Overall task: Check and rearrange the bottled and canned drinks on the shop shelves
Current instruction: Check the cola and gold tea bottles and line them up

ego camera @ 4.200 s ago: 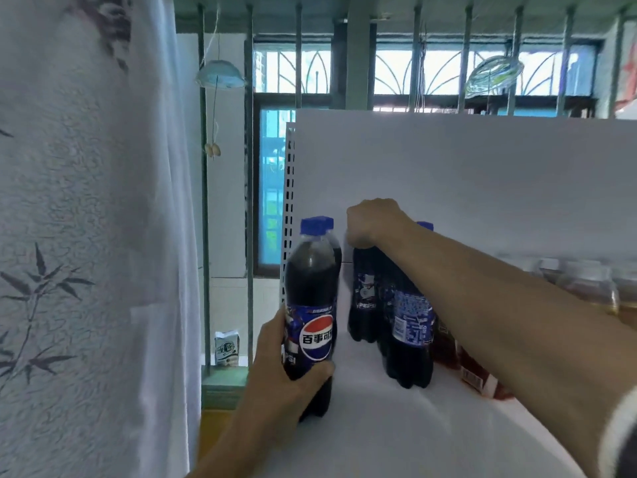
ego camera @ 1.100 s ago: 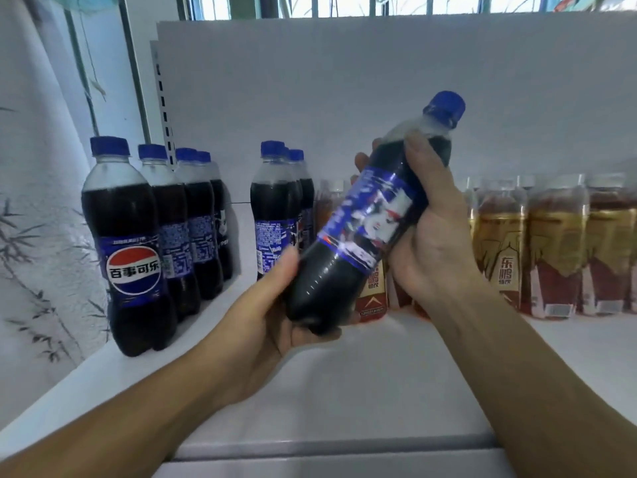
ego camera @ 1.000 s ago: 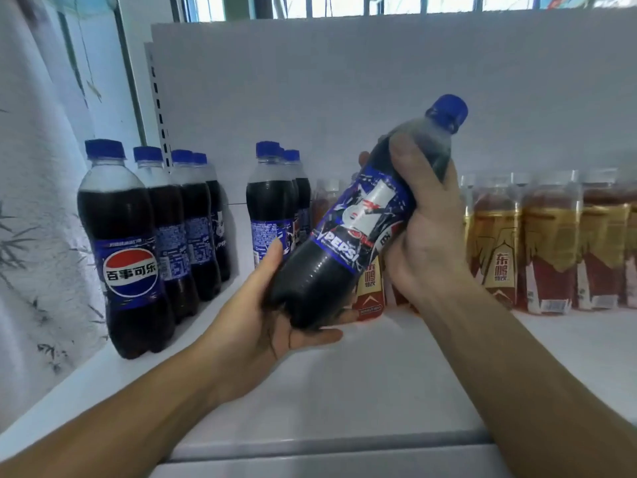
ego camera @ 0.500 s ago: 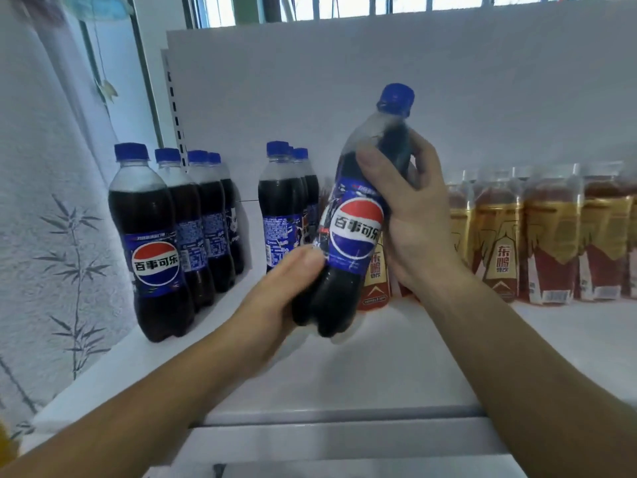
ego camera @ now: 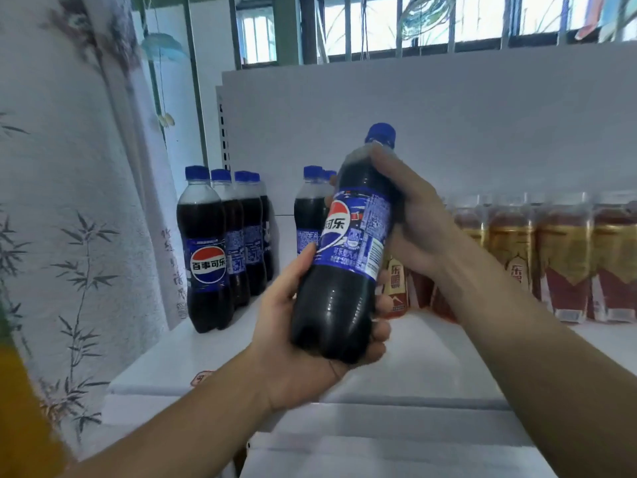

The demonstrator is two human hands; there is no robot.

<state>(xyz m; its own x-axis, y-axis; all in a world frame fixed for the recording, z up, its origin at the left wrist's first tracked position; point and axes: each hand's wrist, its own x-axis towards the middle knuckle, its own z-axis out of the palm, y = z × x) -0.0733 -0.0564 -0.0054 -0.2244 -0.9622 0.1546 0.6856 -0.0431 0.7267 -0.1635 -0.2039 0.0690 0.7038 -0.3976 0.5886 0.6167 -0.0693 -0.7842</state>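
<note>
A blue-capped cola bottle point(ego camera: 348, 257) is held slightly tilted above the shelf point(ego camera: 431, 367). Further cola bottles point(ego camera: 206, 250) are stood upright left, amber drinks point(ego camera: 565, 257) right.

The dark bottle point(ego camera: 344, 270) is capped in blue and wrapped in a blue label with a red, white and blue roundel. The drinks point(ego camera: 565, 257) are labelled gold and red. Grey bamboo is printed on the white curtain point(ego camera: 79, 236).

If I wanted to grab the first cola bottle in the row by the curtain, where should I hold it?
Probably around its labelled middle, coming from the front or the right. The front cola bottle stands upright, with the curtain close on its left and more bottles right behind it. Open shelf shows in front and to its right.
</note>
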